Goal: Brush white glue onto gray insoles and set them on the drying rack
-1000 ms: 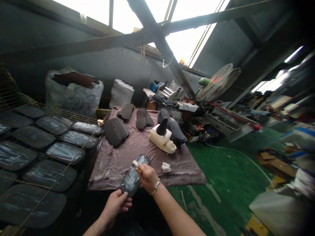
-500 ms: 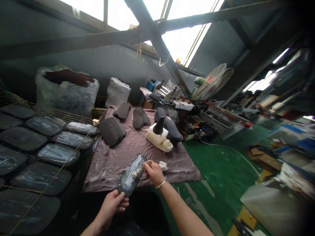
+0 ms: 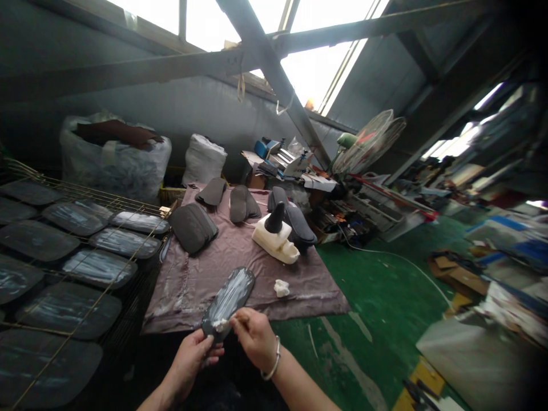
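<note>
A dark rounded oblong pad (image 3: 234, 288), streaked with white paste, is tilted over the front edge of the table. My left hand (image 3: 192, 357) pinches its near end, thumb on top. Closed round a small brush (image 3: 222, 325), my right hand (image 3: 259, 339) presses the whitish, clumped tip against the lower part of the pad. Fingers hide most of the brush's handle. A crumpled white wad (image 3: 281, 288) lies on the cloth right of the pad. Behind it rests a cream plastic container (image 3: 274, 241) with a black cone (image 3: 275, 218) on top.
Mauve cloth (image 3: 317, 297) covers the table. Stacks of dark pads (image 3: 193, 228) lie toward its back. On my left, a wire rack (image 3: 92, 302) carries several pads, many smeared white. A stuffed plastic bag (image 3: 115, 162), a white sack (image 3: 204, 160) and a fan (image 3: 363, 142) stand behind.
My right hand has drawn the brush down the pad toward my left hand. The white wad, partly hidden before, now shows fully. My left hand keeps its grip on the pad.
</note>
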{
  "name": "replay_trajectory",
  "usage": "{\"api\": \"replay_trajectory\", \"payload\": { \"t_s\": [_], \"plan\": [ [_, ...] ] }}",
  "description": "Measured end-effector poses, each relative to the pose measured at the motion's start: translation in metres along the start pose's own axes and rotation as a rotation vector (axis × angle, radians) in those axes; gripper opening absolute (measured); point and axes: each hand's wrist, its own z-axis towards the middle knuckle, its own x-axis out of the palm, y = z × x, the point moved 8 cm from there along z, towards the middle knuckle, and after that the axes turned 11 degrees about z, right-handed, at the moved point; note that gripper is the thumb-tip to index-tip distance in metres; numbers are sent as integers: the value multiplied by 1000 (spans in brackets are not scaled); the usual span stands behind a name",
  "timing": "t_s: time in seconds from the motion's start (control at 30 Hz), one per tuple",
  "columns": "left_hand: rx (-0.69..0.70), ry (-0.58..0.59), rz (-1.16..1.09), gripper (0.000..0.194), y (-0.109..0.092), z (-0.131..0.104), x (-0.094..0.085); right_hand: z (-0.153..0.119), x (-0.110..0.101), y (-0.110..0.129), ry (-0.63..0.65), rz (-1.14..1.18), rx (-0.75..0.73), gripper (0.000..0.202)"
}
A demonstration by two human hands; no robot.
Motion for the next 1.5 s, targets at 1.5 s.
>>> {"api": "replay_trajectory", "payload": {
  "t_s": [1.5],
  "plan": [
    [-18, -16, 75, 45, 3, -1, -4, 37, -59, -59, -457, 56, 96, 29]
  ]
}}
